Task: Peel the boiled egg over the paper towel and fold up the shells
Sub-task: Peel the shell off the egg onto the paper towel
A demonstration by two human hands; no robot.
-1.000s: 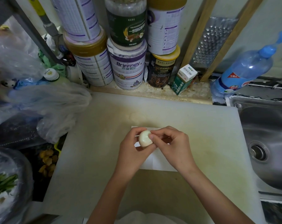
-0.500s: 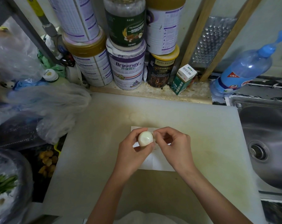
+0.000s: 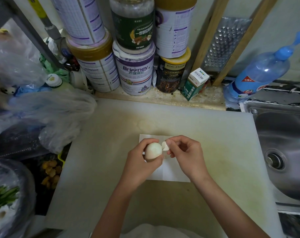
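- Six lidded containers stand stacked in two rows of three against the wall. The lower row has a gold-lidded tin (image 3: 97,73), a Briffney tin (image 3: 134,73) and a dark tin (image 3: 171,74) with a yellow lid. On top of them are a white-and-purple tin (image 3: 80,19), a green-labelled jar (image 3: 132,24) and another gold-lidded tin (image 3: 175,26). None of their contents can be made out.
- One small green-and-white carton (image 3: 195,83) stands closed, just beside the dark tin.
- One blue plastic bottle (image 3: 259,73) leans tilted by the wall, capped, beside the steel sink (image 3: 286,131). The sink basin shows only its drain.
- At lower left, one bowl (image 3: 17,186) under plastic film holds green stalks.
- Crumpled plastic bags (image 3: 48,114) lie at the left edge of the counter (image 3: 103,177); what is in them cannot be told.
- The left hand (image 3: 140,164) comes in from below, its fingers (image 3: 146,141) curled round the single boiled egg (image 3: 153,150), which is held just above the paper towel.
- The right hand (image 3: 185,157) is close beside it, thumb and forefinger pinching one shell piece (image 3: 165,146). The piece is lifted off the egg's right side and touches it at one edge.
- One paper towel (image 3: 173,175) lies flat on the counter under both hands.
- One metal grater (image 3: 226,43) leans on the wall between two wooden strips.
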